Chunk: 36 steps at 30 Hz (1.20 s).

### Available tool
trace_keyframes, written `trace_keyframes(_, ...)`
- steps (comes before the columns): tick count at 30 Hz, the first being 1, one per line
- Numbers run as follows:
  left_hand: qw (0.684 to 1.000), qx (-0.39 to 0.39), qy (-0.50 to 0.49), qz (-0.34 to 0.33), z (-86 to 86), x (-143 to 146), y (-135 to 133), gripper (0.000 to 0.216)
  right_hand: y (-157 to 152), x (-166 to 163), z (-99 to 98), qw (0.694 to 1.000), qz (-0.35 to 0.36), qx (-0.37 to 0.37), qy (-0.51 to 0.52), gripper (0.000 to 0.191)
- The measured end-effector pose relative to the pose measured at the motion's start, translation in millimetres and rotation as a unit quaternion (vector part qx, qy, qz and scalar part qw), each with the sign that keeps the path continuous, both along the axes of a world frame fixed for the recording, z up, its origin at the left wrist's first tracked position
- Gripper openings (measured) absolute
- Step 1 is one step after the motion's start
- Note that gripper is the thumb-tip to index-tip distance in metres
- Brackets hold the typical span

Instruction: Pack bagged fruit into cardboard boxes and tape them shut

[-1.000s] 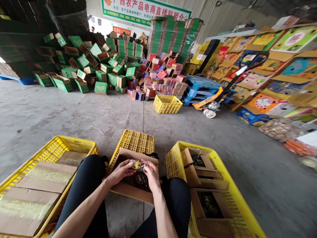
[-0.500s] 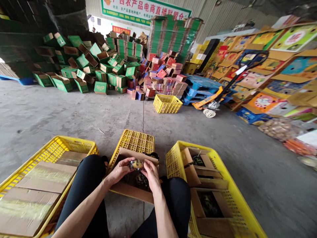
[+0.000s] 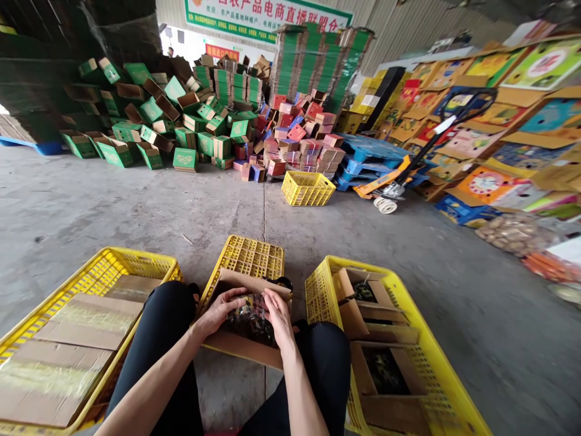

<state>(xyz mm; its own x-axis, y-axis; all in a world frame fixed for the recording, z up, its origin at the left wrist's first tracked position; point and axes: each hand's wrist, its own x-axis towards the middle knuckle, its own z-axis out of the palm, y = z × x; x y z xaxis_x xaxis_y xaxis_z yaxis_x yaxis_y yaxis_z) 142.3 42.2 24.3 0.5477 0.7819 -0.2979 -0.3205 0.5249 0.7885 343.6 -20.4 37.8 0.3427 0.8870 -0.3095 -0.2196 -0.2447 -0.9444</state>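
An open cardboard box (image 3: 244, 350) sits in front of my knees by a yellow crate (image 3: 245, 257), holding glossy, dark, plastic-wrapped pieces. My left hand (image 3: 223, 310) is at the box's left side, its fingers curved over a plastic-wrapped, mottled yellow-and-dark fruit (image 3: 249, 306). From the right, my right hand (image 3: 278, 312) closes on the same shiny wrapping. The fruit's kind does not show, and its edges blend with the wrapped pieces below. Something black (image 3: 282, 282) lies at the box's far right corner.
At my left, a yellow crate (image 3: 175, 261) holds taped cartons (image 3: 86, 321). Another yellow crate (image 3: 333, 259) at right holds open cartons (image 3: 385, 404) with dark wrapped contents. Farther off are a yellow basket (image 3: 307, 189), a pallet jack (image 3: 399, 181), blue pallets (image 3: 370, 154) and heaped green boxes (image 3: 185, 158).
Both hands have lowered slightly into the box with the wrapped fruit, which was held up between the fingertips. Its clear yellow face now looks darker and merges with the contents.
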Motion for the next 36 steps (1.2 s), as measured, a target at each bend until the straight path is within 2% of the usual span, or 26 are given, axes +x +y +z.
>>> trace_keyframes(3,0.99,0.066,0.105,0.063,-7.2,-4,9,0.053,2,10,-5.2,0.991,0.009,0.011,-0.134,0.026)
trace_keyframes(5,0.972,0.119,0.173,0.105,-14.2,-6,14,0.038,2,14,-7.2,0.959,0.062,0.009,-0.277,0.016)
trace_keyframes(7,0.96,0.147,0.202,0.125,-22.0,-6,17,0.024,1,14,-8.3,0.913,0.125,-0.01,-0.387,0.023)
trace_keyframes(9,0.957,0.156,0.204,0.133,-28.8,-6,16,0.014,-3,9,-9.2,0.883,0.164,-0.034,-0.438,0.03)
trace_keyframes(13,0.953,0.173,0.201,0.144,-34.8,-6,11,0.02,-8,-5,-11.5,0.844,0.186,-0.102,-0.492,0.042)
trace_keyframes(15,0.952,0.184,0.196,0.144,-33.6,-6,10,0.022,-8,-10,-12.9,0.837,0.191,-0.121,-0.499,0.048)
trace_keyframes(19,0.953,0.211,0.196,0.098,-27.1,-2,11,0.022,-5,-13,-15.1,0.858,0.186,-0.121,-0.464,0.052)
trace_keyframes(23,0.97,0.153,0.185,0.045,-22.4,2,10,0.02,-2,-5,-11.2,0.892,0.186,-0.095,-0.4,0.025)
trace_keyframes(25,0.975,0.128,0.179,0.039,-20.7,3,8,0.032,-3,1,-5.9,0.936,0.154,-0.07,-0.308,0.015)
trace_keyframes(27,0.982,0.096,0.162,0.035,-18.1,2,6,0.048,-4,4,0.7,0.983,0.088,-0.039,-0.157,0.018)
trace_keyframes(28,0.985,0.075,0.151,0.028,-16.2,2,5,0.055,-4,4,4.0,0.995,0.054,-0.024,-0.078,0.022)
trace_keyframes(29,0.989,0.052,0.136,0.015,-13.9,1,3,0.06,-4,3,7.0,0.999,0.027,-0.011,-0.014,0.025)
trace_keyframes(31,0.994,0.021,0.1,-0.026,-8.6,1,1,0.068,-4,1,11.8,0.999,-0.005,0.006,0.05,0.03)
trace_keyframes(34,0.997,0.024,0.039,-0.068,-1.1,0,0,0.064,-1,-3,16.1,0.996,-0.034,0.024,0.084,0.034)
trace_keyframes(36,0.997,0.039,0.021,-0.057,2.3,-1,0,0.058,0,-4,18.1,0.995,-0.04,0.03,0.092,0.037)
